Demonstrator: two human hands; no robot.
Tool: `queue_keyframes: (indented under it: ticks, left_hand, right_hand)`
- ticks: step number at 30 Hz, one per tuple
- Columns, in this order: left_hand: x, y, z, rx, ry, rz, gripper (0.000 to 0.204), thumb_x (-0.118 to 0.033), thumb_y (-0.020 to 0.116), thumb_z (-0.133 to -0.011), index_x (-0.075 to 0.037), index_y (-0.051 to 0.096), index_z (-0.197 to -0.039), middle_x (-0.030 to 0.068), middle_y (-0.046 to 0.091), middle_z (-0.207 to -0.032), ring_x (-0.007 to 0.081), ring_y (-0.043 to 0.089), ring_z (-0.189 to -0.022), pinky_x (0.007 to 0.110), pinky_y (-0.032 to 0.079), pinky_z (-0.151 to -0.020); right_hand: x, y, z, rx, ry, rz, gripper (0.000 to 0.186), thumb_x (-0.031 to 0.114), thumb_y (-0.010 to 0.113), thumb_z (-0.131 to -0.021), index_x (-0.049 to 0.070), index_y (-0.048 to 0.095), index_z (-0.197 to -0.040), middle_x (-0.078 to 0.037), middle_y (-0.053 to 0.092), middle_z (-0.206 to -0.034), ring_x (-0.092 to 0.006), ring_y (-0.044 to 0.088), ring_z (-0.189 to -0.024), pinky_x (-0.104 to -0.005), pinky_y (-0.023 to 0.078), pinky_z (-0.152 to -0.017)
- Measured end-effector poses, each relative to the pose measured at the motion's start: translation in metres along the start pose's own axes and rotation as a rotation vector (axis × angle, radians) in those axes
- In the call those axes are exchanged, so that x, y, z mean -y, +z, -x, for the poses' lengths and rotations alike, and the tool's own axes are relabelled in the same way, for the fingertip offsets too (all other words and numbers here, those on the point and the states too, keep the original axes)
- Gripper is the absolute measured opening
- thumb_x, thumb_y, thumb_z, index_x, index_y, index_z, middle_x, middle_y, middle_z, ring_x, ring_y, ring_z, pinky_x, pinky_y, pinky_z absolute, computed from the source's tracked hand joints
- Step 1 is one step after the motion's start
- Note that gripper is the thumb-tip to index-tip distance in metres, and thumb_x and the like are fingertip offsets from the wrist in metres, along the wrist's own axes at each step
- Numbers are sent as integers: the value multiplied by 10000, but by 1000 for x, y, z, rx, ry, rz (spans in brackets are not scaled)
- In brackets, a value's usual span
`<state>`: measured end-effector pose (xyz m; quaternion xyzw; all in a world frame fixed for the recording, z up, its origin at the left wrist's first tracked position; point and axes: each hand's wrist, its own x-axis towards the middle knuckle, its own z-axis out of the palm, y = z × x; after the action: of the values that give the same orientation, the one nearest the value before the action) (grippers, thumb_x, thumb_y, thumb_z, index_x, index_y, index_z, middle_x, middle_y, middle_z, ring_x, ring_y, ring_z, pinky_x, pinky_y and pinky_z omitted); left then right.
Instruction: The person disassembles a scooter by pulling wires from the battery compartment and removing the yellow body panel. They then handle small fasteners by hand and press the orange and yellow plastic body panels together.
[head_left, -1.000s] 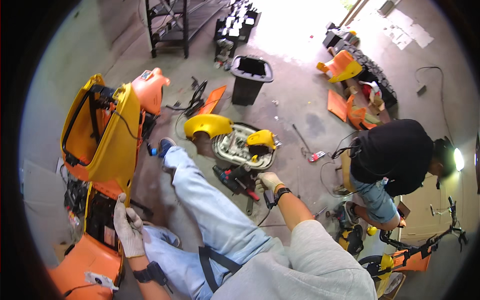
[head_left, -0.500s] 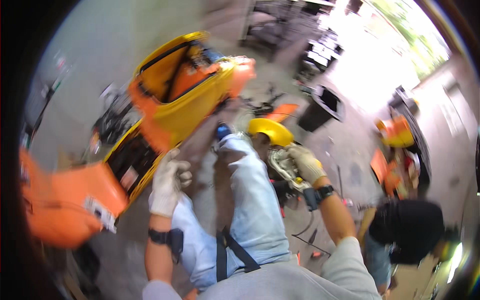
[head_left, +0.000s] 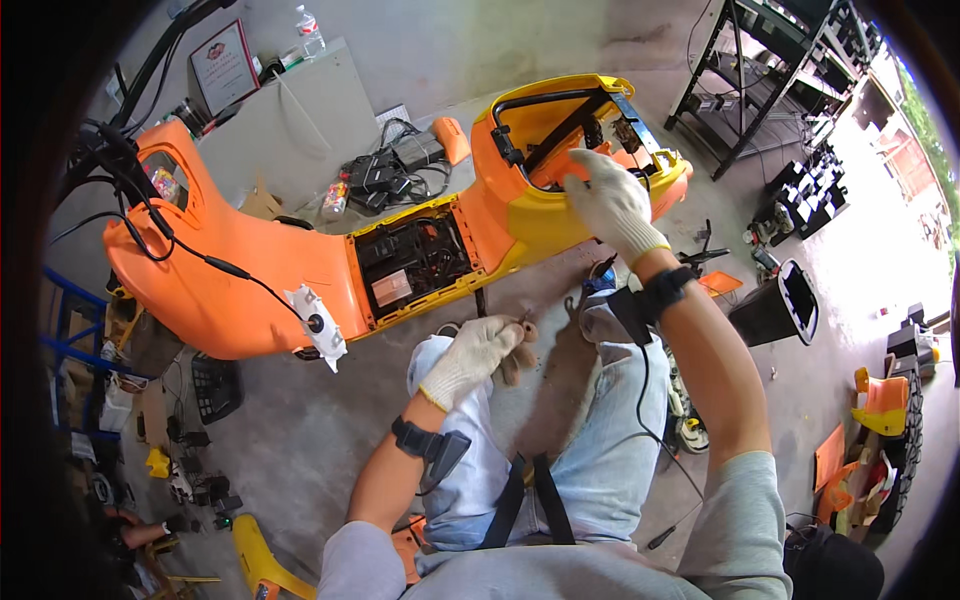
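An orange and yellow scooter body (head_left: 265, 265) lies across the upper middle, its central bay (head_left: 425, 240) uncovered and full of dark parts and wiring. My right hand (head_left: 615, 203), in a pale knitted glove, is over the near side of the rear opening (head_left: 560, 140). Its fingers stretch toward the opening; I see nothing held, and whether they touch the frame I cannot tell. My left hand (head_left: 475, 362), gloved too, hovers near my knee below the central bay. Its fingers are loosely bent and apart, with dirty tips and nothing visible in them. Each wrist wears a black strapped device.
A black cable (head_left: 660, 440) hangs from my right wrist toward the floor. Black shelving (head_left: 745, 85) stands at the upper right, a black bin (head_left: 780, 305) below it. Loose orange and yellow panels (head_left: 880, 405) lie far right. Black boxes with cables (head_left: 385, 175) sit behind the scooter.
The view has swung, bringing the whole scooter into the middle. My right hand has gone from beside my leg up to the scooter's rear opening. My left hand is now nearer my knee.
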<state>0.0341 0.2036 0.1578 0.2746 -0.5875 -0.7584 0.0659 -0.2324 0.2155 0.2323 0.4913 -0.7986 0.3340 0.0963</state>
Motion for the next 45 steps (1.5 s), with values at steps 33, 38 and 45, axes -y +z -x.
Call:
queue_keyframes:
  ticks: [33,38,45]
  left_hand:
    - [86,-144,-126,-518,57,-1061,248,-187,498,-871,-41,684,-948,206,678,-963,411,636,-927,480,500,-839]
    - [91,-166,-173,-137,262,-1490,257,-223,492,-888,-22,634,-814,215,669,-846,399,648,-837,499,516,-758]
    - [82,-144,-189,-66,203,-1658,261,-217,476,-880,-25,624,-785,213,670,-776,388,663,-771,507,522,-713]
  right_hand:
    - [-5,51,-50,544,-20,237,487,430,384,-898,76,719,-893,-185,699,-948,-358,667,-920,-463,524,-765]
    - [0,45,-50,498,24,162,485,420,407,-874,63,734,-855,-161,713,-907,-333,684,-897,-443,530,-763]
    - [1,41,-51,557,103,150,448,426,439,-882,115,755,-952,-118,728,-967,-299,697,-925,-419,541,-768]
